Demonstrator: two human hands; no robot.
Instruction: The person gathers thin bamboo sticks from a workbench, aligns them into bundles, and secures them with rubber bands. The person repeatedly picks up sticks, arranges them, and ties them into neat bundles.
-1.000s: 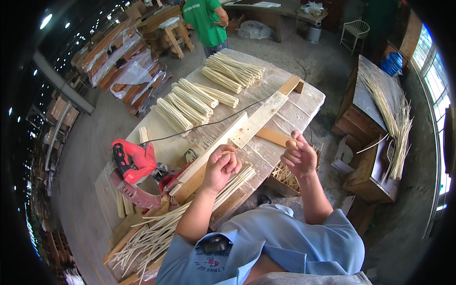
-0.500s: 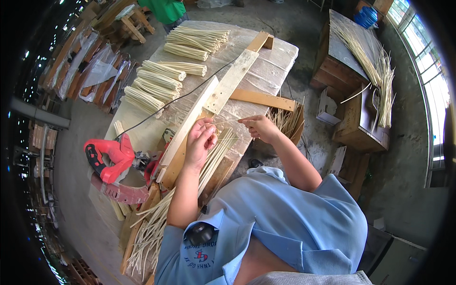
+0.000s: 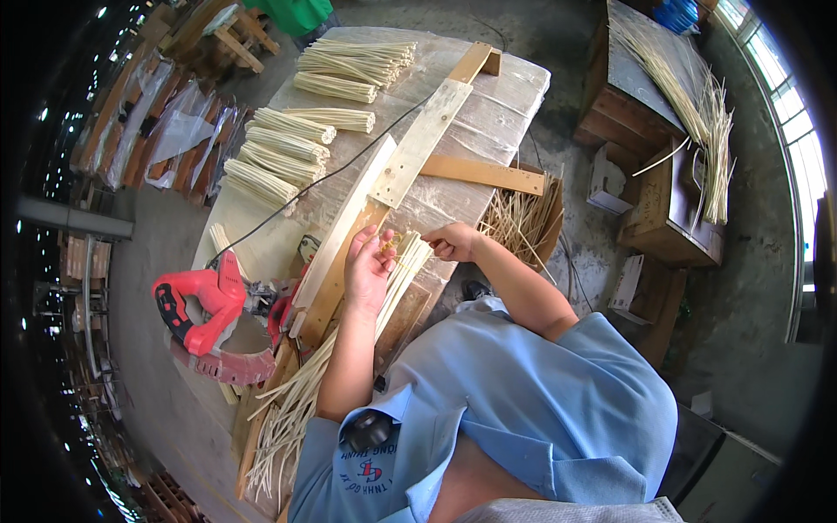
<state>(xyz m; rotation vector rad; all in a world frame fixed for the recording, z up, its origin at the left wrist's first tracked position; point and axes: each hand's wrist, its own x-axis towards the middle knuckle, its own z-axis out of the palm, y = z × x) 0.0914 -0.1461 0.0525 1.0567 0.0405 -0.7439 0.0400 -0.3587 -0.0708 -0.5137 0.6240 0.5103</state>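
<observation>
My left hand (image 3: 370, 266) is raised over the bench with its fingers curled. A thin yellow band (image 3: 394, 241), tangled and slack, shows at its fingertips. My right hand (image 3: 454, 241) is close by on the right, its fingers pinched together. What lies between those fingers is too small to make out. Just under and between the hands, a bunch of long pale canes (image 3: 403, 277) lies along a wooden trough, its far ends near my left fingers. Loose canes (image 3: 292, 410) spread out at the near end.
A red power saw (image 3: 209, 301) stands left, its cord crossing the table (image 3: 497, 113). Cut cane bundles (image 3: 279, 157) lie beyond it. Wooden boards (image 3: 418, 148) run across the tabletop. A box of offcuts (image 3: 549, 222) sits right. Someone in green (image 3: 296, 13) stands at the far side.
The thin band, stretched between both hands before, now hangs slack and bunched at my left fingertips. My right hand has dropped slightly and moved a little left.
</observation>
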